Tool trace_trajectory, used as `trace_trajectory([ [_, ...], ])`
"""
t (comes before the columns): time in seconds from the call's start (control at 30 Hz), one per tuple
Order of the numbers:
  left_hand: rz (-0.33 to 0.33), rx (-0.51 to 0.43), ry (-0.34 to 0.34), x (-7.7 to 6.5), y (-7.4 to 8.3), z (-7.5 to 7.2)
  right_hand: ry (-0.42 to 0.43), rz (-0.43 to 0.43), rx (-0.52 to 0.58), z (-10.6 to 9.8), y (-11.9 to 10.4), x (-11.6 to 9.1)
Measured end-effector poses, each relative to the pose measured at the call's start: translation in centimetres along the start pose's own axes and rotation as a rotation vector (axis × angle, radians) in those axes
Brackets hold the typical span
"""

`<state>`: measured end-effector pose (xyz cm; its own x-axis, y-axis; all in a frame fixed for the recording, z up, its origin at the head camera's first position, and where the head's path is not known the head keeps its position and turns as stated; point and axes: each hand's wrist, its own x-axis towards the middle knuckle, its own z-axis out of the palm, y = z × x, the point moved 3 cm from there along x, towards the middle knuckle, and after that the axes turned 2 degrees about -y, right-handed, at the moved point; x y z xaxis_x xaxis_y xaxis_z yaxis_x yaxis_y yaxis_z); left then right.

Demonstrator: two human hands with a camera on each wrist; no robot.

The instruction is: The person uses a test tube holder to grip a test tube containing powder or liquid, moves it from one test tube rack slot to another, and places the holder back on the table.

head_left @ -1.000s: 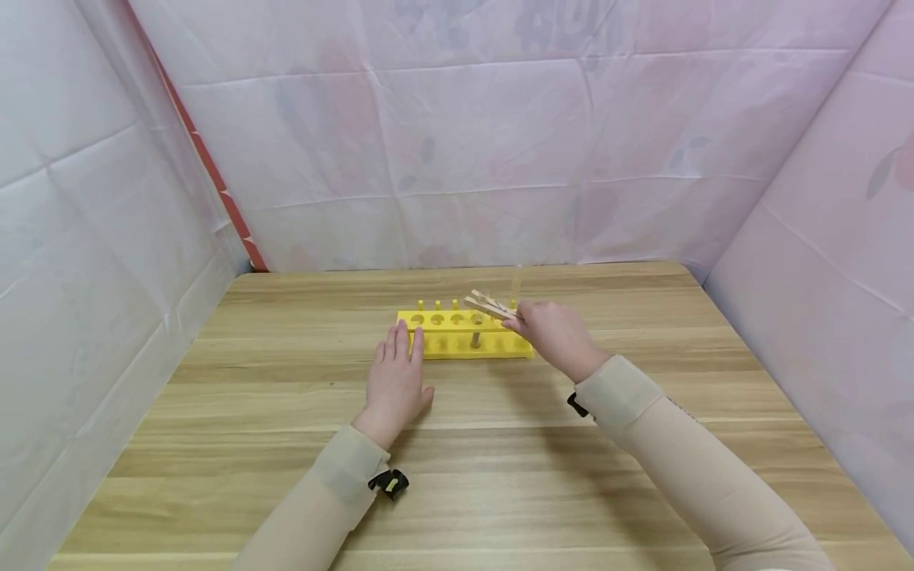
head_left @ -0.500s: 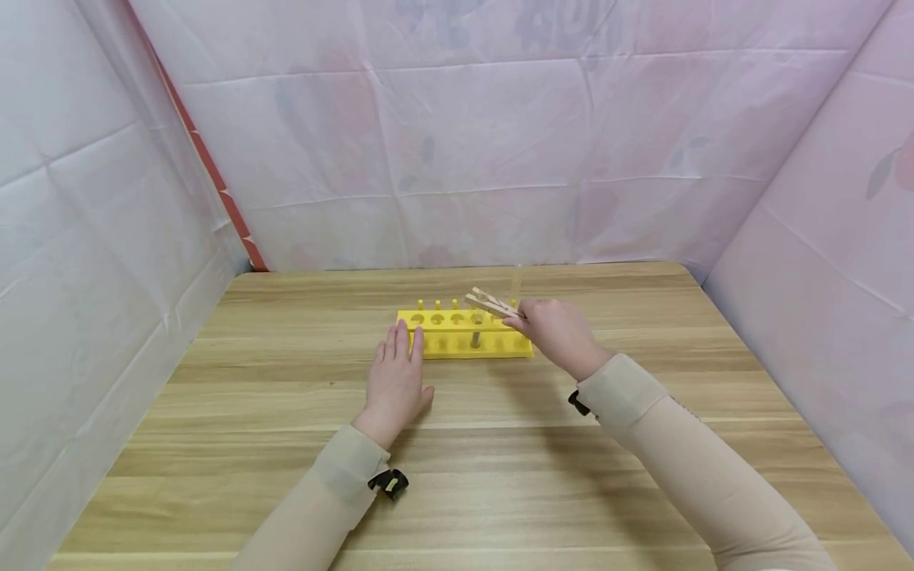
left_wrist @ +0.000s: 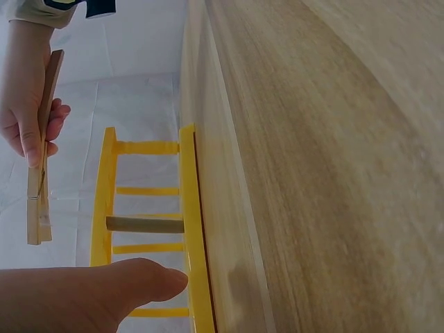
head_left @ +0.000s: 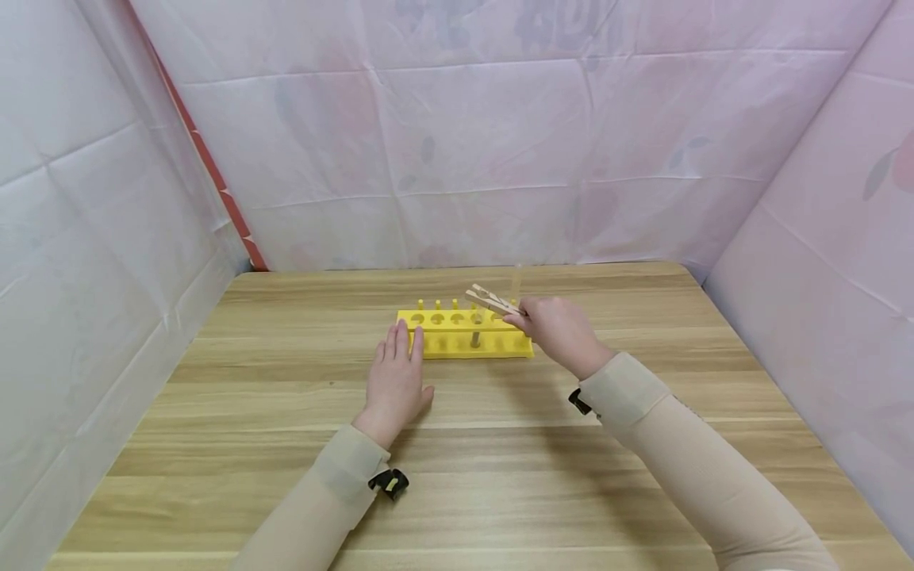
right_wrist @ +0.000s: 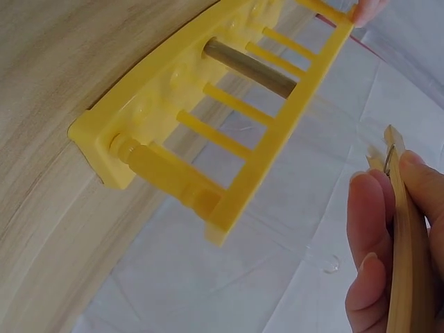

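Observation:
A yellow test tube rack (head_left: 447,322) stands mid-table, also in both wrist views. My left hand (head_left: 396,386) rests on its left end with the fingers straight; its thumb (left_wrist: 149,281) lies in front of the rack. My right hand (head_left: 562,337) grips a wooden test tube clamp (head_left: 493,301) over the rack's right half. The clamp's tip is at the upper end of a clear test tube (head_left: 479,315) with grey-brown contents (right_wrist: 253,67) low in the rack. Whether the clamp pinches the glass I cannot tell. Another clear tube (head_left: 516,284) rises from the rack's right end.
Under the rack spreads a wood-grain table (head_left: 457,476). A pale patterned cloth (head_left: 471,143) hangs close behind the table's back edge, with more cloth at both sides. Drying pegs (head_left: 438,304) stick up along the rack's back.
The clamp and my right hand have shifted up very slightly. My left hand and the rack have stayed in place.

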<state>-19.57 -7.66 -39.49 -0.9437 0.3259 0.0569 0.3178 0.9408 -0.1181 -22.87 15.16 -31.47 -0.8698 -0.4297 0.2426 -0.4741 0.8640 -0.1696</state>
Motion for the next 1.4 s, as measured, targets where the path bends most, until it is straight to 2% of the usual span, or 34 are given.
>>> trace_trajectory([
  [0.57, 0.005, 0.003, 0.009, -0.1, 0.0, -0.2, 0.010, 0.003, 0.008, -0.6, -0.1, -0.1],
  [0.97, 0.005, 0.011, -0.018, 0.1, -0.1, -0.1, -0.011, 0.014, -0.002, -0.9, -0.1, 0.0],
  [1.4, 0.003, 0.023, 0.011, 0.0, 0.0, 0.1, 0.029, 0.001, -0.015, -1.3, 0.0, 0.1],
])
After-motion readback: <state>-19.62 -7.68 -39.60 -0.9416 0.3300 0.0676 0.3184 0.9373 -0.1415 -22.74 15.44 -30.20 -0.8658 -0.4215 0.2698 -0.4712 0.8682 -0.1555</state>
